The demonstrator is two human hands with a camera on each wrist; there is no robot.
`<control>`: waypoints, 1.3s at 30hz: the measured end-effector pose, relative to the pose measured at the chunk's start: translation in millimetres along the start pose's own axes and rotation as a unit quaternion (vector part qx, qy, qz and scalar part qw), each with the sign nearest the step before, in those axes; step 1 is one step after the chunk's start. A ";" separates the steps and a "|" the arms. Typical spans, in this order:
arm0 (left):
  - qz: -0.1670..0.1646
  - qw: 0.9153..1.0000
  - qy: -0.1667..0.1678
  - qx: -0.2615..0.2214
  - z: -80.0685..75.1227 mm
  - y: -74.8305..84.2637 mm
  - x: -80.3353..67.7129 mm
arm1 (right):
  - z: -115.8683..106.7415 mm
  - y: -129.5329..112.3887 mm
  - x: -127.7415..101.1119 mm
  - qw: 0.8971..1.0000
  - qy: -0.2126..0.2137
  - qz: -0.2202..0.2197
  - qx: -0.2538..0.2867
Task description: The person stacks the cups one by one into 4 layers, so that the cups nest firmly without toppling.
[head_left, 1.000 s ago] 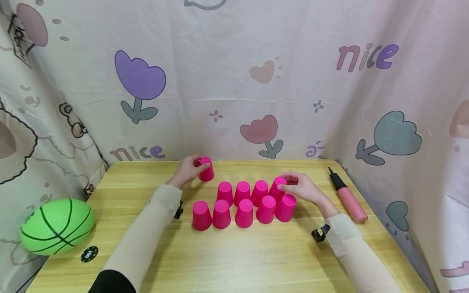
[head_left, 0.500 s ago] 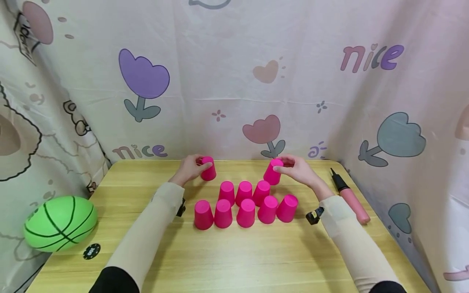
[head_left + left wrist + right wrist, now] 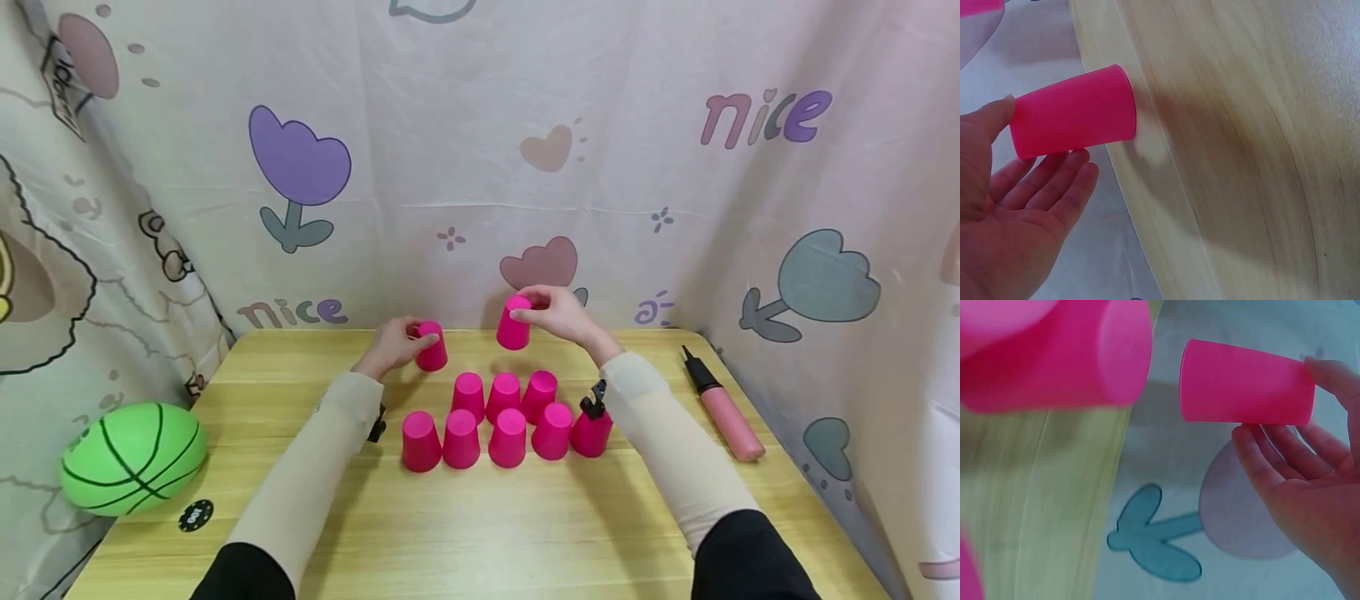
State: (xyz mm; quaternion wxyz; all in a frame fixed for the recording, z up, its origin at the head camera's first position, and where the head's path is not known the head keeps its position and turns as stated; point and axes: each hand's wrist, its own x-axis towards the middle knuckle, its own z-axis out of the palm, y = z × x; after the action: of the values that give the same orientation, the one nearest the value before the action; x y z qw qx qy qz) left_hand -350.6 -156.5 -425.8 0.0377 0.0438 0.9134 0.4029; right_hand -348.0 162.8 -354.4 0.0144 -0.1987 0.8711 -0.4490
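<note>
My left hand (image 3: 392,347) pinches an upside-down pink cup (image 3: 432,347) near its closed end, at the table's back edge left of centre. In the left wrist view the thumb presses one side of that cup (image 3: 1075,114) and the fingertips the other. Another pink cup (image 3: 513,322) is held up in the air by my right hand (image 3: 558,313), between thumb and fingers, also with its closed end upward. Below stand two rows of upside-down pink cups: three in the back row (image 3: 503,397), several in the front row (image 3: 507,439). My right wrist partly hides the rightmost front cup (image 3: 592,435).
A green ball (image 3: 135,460) sits at the table's left edge, with a black round chip (image 3: 196,516) beside it. A pink hand pump (image 3: 724,408) with a black nozzle lies at the right. A patterned curtain (image 3: 420,167) hangs directly behind the wooden table (image 3: 465,533).
My right hand has lifted a cup off the right end of the back row and carried it left and up. My left hand stays in place with its cup.
</note>
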 end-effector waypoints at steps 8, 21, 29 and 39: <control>-0.004 1.000 0.001 0.001 0.3 2.0 -0.2 | 29.7 -7.5 25.4 1.000 -0.017 0.004 -0.004; 0.014 0.999 0.004 0.030 -1.1 3.2 -2.8 | 68.4 -3.8 47.7 0.997 -0.069 -0.001 -0.038; 0.025 0.999 0.033 0.005 -16.9 6.3 -20.1 | 80.8 -0.2 52.0 0.994 -0.092 0.018 -0.048; 0.100 0.995 0.015 -0.004 -21.1 9.9 -74.5 | 93.1 4.1 51.3 0.993 -0.108 0.044 -0.029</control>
State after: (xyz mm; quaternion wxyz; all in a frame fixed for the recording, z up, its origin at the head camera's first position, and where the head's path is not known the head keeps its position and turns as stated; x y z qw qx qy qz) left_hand -278.3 -173.6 -401.8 -0.0167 0.1286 0.9034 0.4088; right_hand -377.7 74.2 -405.3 0.1229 -0.2078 0.8848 -0.3986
